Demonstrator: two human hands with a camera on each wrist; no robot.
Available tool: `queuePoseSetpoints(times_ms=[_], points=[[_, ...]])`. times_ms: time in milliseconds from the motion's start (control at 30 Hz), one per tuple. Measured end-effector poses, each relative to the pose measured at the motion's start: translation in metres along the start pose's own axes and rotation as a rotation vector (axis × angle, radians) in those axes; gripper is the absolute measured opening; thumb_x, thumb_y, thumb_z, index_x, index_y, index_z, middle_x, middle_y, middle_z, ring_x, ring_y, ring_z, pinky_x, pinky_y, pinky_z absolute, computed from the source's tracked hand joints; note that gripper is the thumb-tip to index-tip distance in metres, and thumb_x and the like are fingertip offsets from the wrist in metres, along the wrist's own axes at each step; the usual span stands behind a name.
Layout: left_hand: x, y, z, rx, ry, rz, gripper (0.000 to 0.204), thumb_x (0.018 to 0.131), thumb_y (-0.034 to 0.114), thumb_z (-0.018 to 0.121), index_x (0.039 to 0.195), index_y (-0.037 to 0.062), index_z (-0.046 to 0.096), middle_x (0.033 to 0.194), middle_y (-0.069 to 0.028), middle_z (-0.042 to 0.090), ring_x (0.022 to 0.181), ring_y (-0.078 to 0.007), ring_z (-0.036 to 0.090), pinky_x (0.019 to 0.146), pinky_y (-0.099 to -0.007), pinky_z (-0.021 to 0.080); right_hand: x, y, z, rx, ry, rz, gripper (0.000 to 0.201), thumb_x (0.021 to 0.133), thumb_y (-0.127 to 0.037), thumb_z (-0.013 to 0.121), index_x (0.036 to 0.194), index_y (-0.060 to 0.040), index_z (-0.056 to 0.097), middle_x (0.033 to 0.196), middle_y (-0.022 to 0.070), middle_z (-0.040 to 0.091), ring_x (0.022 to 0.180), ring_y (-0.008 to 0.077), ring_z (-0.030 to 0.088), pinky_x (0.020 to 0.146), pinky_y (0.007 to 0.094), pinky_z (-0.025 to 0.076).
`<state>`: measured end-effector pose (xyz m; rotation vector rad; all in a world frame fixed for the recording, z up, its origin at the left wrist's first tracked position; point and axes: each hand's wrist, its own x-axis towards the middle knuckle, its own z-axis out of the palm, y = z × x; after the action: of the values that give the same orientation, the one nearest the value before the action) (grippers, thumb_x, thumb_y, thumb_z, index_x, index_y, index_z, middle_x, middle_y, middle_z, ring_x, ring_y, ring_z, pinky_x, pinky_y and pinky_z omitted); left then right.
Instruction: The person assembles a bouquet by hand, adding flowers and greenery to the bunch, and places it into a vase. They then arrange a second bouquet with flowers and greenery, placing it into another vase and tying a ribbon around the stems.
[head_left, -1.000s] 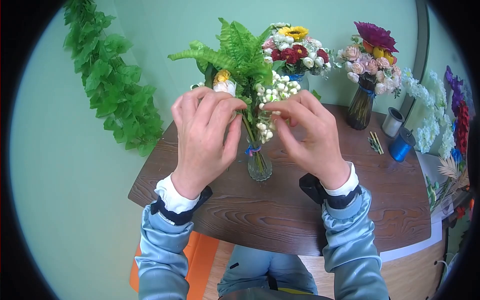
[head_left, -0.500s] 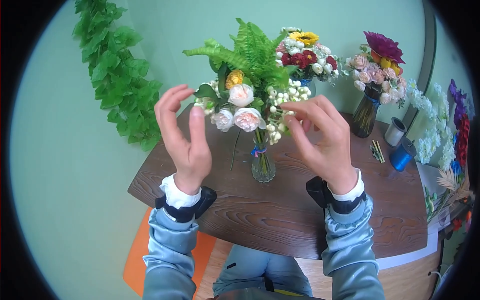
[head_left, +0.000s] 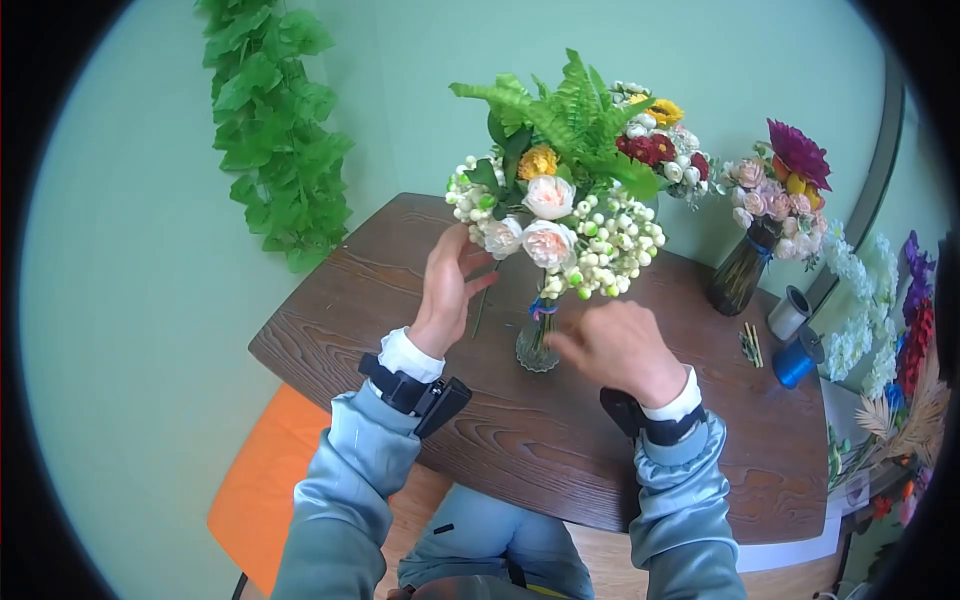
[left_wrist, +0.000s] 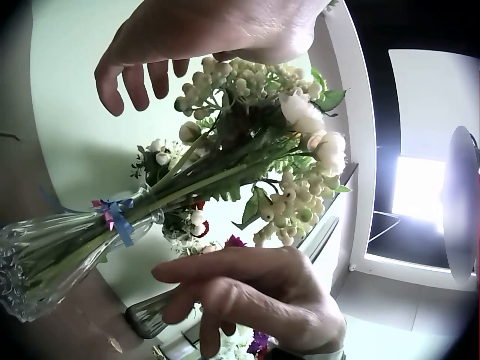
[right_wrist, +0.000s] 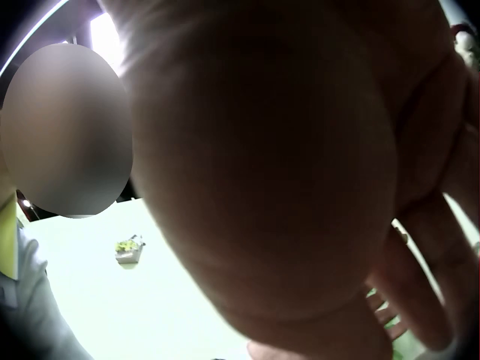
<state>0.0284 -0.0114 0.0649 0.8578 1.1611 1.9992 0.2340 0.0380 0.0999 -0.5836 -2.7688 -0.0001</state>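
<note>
A clear glass vase (head_left: 537, 350) stands on the table, holding a bouquet of fern leaves (head_left: 575, 110), a yellow-orange flower (head_left: 537, 162), pale peonies (head_left: 550, 245) and white berry sprays (head_left: 618, 240). Blue and pink ribbon (left_wrist: 120, 216) is tied around the neck of the vase. My left hand (head_left: 446, 295) is at the bouquet's left side, some fingertips hidden behind the flowers; the left wrist view shows its fingers loosely bent and holding nothing. Low on the right, my right hand (head_left: 622, 348) is beside the vase, apart from it and with fingers relaxed.
Behind stand two more bouquets, one with a sunflower (head_left: 665, 112), one with a purple bloom (head_left: 798, 153) in a dark vase (head_left: 738, 280). Grey (head_left: 789, 313) and blue spools (head_left: 798, 358) sit at the table's right, near short sticks (head_left: 752, 345). A leafy garland (head_left: 280, 140) hangs left.
Both hands have come down from in front of the flowers, the left to the bouquet's left side, the right to beside the vase. The head view has shifted, moving the bouquet rightward.
</note>
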Motion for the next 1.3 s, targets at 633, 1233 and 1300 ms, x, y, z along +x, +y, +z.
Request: queuePoseSetpoints(times_ms=[633,1233,1300], points=[[-0.006,-0.001,-0.005,-0.056,-0.134,-0.056,0.045,0.095,0.043,0.036,0.122,0.0084,0.045,0.116,-0.0093,0.054,0.104,-0.0228,0.054,0.089,-0.0394,0.04,0.04,0.035,0.073,0.351,0.596,0.14,0.027,0.082,-0.032,0.061,0.086,-0.0046,0.064,0.066,0.0144,0.062,0.065,0.0373,0.06,0.059,0.0441,0.048],[-0.048,0.043,0.038,0.79,0.156,1.166,0.039,0.076,0.014,0.067,0.112,0.0042,0.055,0.112,-0.0116,0.046,0.105,-0.027,0.043,0.091,-0.0385,0.034,0.035,0.053,0.045,0.917,0.006,0.198,0.036,0.096,-0.03,0.041,0.094,0.0037,0.054,0.07,0.0089,0.06,0.062,0.0147,0.058,0.059,0.0295,0.044],[-0.045,0.05,0.041,0.869,0.107,1.223,0.039,0.074,0.014,0.068,0.11,0.0055,0.057,0.11,-0.0101,0.049,0.105,-0.0275,0.043,0.092,-0.039,0.033,0.034,0.052,0.043,0.909,0.002,0.213,0.036,0.096,-0.028,0.041,0.096,0.005,0.055,0.072,0.0109,0.059,0.061,0.0172,0.059,0.062,0.0331,0.046]])
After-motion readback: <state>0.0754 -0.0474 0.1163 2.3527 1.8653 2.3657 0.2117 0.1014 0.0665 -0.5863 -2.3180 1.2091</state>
